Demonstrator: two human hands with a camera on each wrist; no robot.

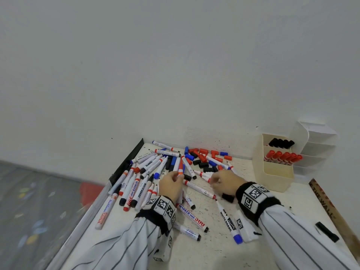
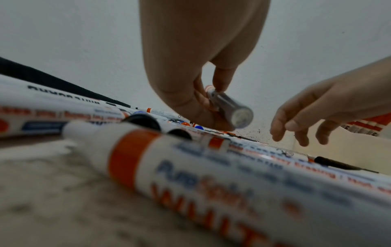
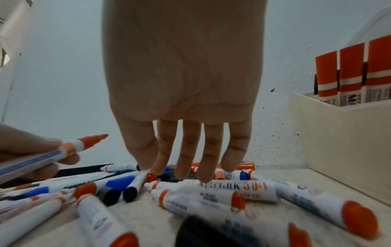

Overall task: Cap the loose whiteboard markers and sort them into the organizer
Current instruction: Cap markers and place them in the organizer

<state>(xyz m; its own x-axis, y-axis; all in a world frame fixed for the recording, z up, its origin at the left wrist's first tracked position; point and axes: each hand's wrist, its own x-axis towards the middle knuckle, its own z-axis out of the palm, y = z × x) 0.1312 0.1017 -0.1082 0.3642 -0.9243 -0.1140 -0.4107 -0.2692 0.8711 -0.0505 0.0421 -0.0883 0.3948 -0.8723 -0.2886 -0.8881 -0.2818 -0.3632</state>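
Note:
My left hand [image 1: 178,177] pinches an uncapped red marker [image 1: 180,167] between thumb and fingers, its red tip pointing away from me; in the left wrist view its rear end [image 2: 241,115] faces the camera. My right hand [image 1: 213,183] hovers with straight fingers [image 3: 190,160] over loose markers [image 3: 222,188], fingertips at or just above them and holding nothing. A pile of loose red, black and blue caps [image 1: 204,158] lies by the wall. The cream organizer [image 1: 272,172] stands at the right, with black-capped markers [image 1: 281,143] at its back and red-capped ones [image 1: 282,157] in the middle.
Many capped and uncapped markers [image 1: 140,184] are scattered over the speckled table [image 1: 214,250]. A white tiered holder [image 1: 315,145] stands behind the organizer. A wooden ruler [image 1: 327,203] lies along the right edge. The table's left edge drops to the floor.

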